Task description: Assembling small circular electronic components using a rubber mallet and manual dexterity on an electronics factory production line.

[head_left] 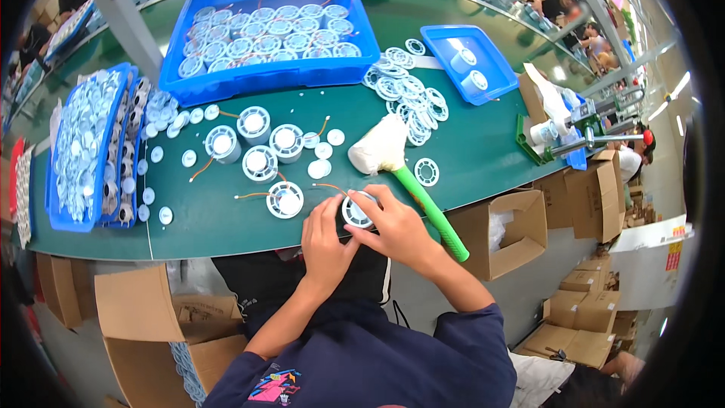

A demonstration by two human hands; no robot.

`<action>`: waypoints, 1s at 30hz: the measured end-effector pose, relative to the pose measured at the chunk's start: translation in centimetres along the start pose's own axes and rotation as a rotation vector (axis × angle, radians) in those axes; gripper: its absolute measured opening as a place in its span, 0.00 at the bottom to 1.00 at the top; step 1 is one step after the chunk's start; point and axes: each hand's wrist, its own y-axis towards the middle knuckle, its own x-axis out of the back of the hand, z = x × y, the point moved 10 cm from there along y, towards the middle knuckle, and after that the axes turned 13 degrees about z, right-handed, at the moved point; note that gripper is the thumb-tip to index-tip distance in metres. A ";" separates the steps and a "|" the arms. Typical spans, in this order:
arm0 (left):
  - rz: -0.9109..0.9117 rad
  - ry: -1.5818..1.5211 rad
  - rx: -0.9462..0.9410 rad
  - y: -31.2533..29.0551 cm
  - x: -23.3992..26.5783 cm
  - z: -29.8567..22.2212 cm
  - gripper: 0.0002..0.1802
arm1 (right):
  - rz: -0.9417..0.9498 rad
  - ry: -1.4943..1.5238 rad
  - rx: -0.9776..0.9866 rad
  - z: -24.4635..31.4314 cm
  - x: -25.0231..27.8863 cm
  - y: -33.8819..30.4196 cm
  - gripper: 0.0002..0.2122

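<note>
At the table's near edge, my right hand [394, 225] wraps thumb and fingers round a light-blue cup-shaped housing [355, 214] topped with a slotted ring. My left hand [325, 240] closes on its left side, partly hiding it. A thin orange wire sticks out by the left fingertips. Just left stands a similar housing [285, 200], with several more grouped behind it. A mallet with a white head [380, 145] and a green handle [430, 211] lies beyond and right of my right hand. Close to it is a loose slotted ring [427, 171].
Behind, a big blue bin [272, 75] holds rows of housings. Slotted rings [408, 91] lie piled beside a blue tray [495, 68]. Small white discs [323, 151] are scattered about; more fill a tray [87, 143] at left. A clamp fixture [581, 136] stands at right. Open cartons [140, 306] sit below.
</note>
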 end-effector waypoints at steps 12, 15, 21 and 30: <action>0.036 0.208 -0.062 0.1 -0.6 -0.9 0.25 | -0.783 -0.422 -0.681 -39.9 24.9 -3.2 0.24; 0.056 0.195 -0.065 0.1 -0.6 -0.8 0.21 | -0.389 -0.240 -0.955 -45.7 22.6 -2.0 0.28; 0.021 0.232 -0.048 -0.2 -0.2 -1.0 0.21 | -0.629 -0.281 -0.306 -32.0 21.9 8.3 0.11; -0.136 0.020 -0.057 -4.6 4.2 0.0 0.25 | -0.243 -0.406 -0.481 -38.5 12.9 20.3 0.12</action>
